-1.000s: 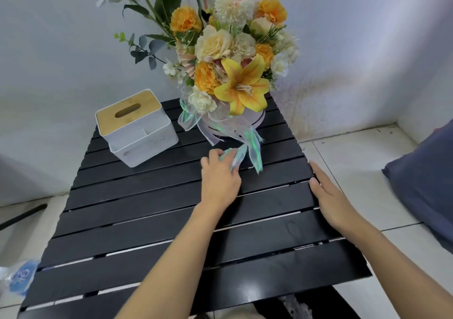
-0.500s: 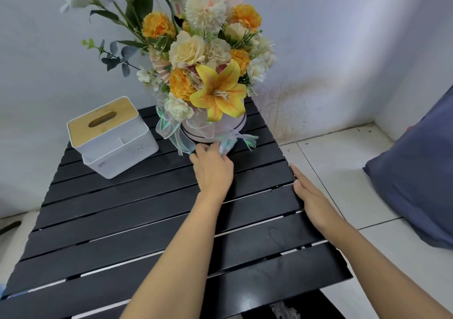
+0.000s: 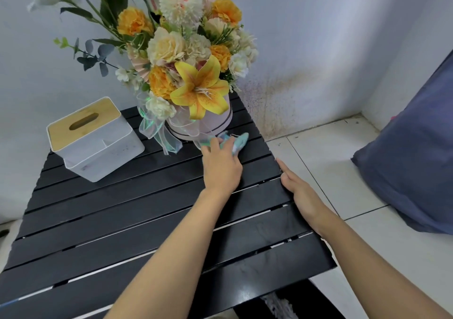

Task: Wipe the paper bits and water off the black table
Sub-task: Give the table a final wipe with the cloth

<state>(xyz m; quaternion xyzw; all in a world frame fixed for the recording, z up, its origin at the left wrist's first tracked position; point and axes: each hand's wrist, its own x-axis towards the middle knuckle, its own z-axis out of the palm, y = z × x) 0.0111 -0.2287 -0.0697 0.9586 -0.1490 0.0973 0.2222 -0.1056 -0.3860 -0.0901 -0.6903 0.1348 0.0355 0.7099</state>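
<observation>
Sitting at the upper left of the table (image 3: 117, 223), a white tissue box (image 3: 95, 140) with a wooden lid rests on the black slats near the wall. Just right of it, at the table's far edge, stands a round pale pot (image 3: 221, 122) full of flowers (image 3: 191, 56), orange, cream and one yellow lily, with a sheer ribbon (image 3: 157, 132) hanging down its left side onto the slats.

At the centre of the frame the left hand (image 3: 221, 169) lies palm down on the table right in front of the pot. Its fingers are bent over a pale green cloth (image 3: 240, 142) and press it to the slats. Most of the cloth is bunched under the fingers; a crumpled end sticks out past the fingertips toward the upper right, just beside the pot's base.

Right of that, the right hand (image 3: 302, 193) rests flat on the table's right edge, fingers straight and held together, pointing up the frame, apart from the cloth. Below the two hands, in the lower right of the tabletop, faint dull smears (image 3: 259, 230) show on the slats; whether they are wet I cannot tell, and no paper bits can be made out.

Beyond the table's right edge lie white floor tiles (image 3: 331, 166), and a blue cushion (image 3: 414, 162) fills the frame's right side.
</observation>
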